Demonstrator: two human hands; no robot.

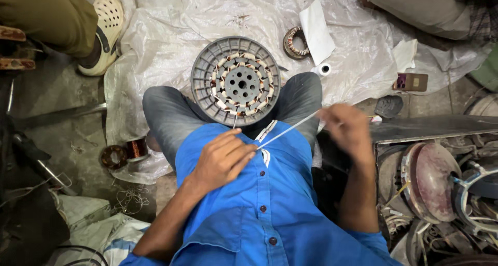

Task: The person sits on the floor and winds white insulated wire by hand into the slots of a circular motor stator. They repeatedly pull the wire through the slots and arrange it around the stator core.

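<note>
Crumpled clear plastic sheeting (171, 32) covers the workshop floor where I sit cross-legged. Nearest to me, my left hand (222, 159) rests against my blue buttoned shirt (259, 214), fingers curled and pinching one end of a thin white strip (288, 131), perhaps insulating sleeve or tape. The strip runs taut up to my right hand (348, 127), which is blurred, so I cannot tell how it grips, only that the strip ends there.

Just beyond, the round grey ribbed motor housing with its wound stator (236, 81) sits between my knees. By my judgement it is well along: copper coils with pale insulation fill the slots all round, and a thin lead hangs from the near edge, so tying or sleeving seems unfinished.

Farther out lie a small copper-wound ring stator (294, 43), a white paper sheet (316, 30) and a white tape roll (324, 69); a copper wire spool (137, 148) sits left.
</note>
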